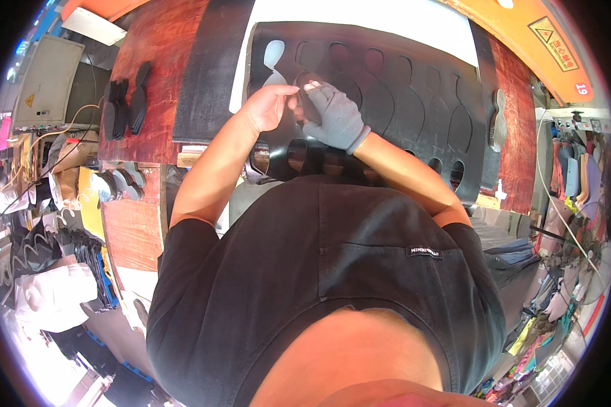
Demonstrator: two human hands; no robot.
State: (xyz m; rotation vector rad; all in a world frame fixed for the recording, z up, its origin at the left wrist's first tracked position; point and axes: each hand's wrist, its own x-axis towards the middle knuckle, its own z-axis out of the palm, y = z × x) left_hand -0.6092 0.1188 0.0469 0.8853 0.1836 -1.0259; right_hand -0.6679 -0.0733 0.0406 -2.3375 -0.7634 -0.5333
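A large black sheet [387, 51] lies in front of me, cut with a row of shoe-sole outlines. At its left end is a sole-shaped opening [273, 53] with a pale surface showing through. My right hand [336, 117], in a grey glove with bare fingertips, curls around a dark sole-shaped piece [309, 110] over the sheet. My bare left hand [268, 107] is beside it, fingers pinched together at the piece's edge. How much of the piece the left fingers grip is partly hidden.
Dark cut soles [115, 108] stand in a stack on the reddish board at left. More soles [499, 122] are at the right edge. An orange machine beam [550, 47] spans the far right. A grey control box [51, 78] stands far left.
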